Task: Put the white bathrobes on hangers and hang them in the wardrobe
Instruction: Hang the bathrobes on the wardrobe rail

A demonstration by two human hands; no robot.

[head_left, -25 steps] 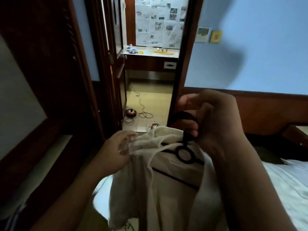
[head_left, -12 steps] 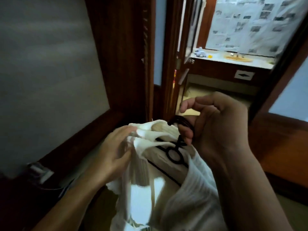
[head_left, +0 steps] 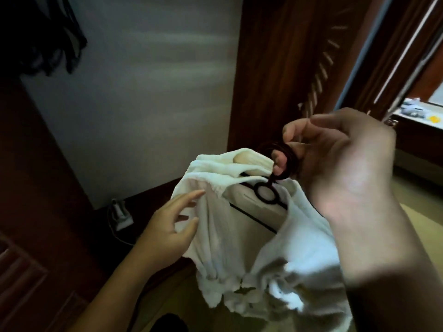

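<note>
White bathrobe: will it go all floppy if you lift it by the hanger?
Probably floppy: the white bathrobe sags in bunched folds below the hanger. Likely heavyish, since the cloth looks thick. It might slide, being bunched toward the left hand.

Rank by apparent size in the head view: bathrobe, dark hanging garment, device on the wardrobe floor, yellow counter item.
1. white bathrobe, nearest the camera
2. dark garment, cut by the frame edge
3. device
4. yellow item, farthest off
</note>
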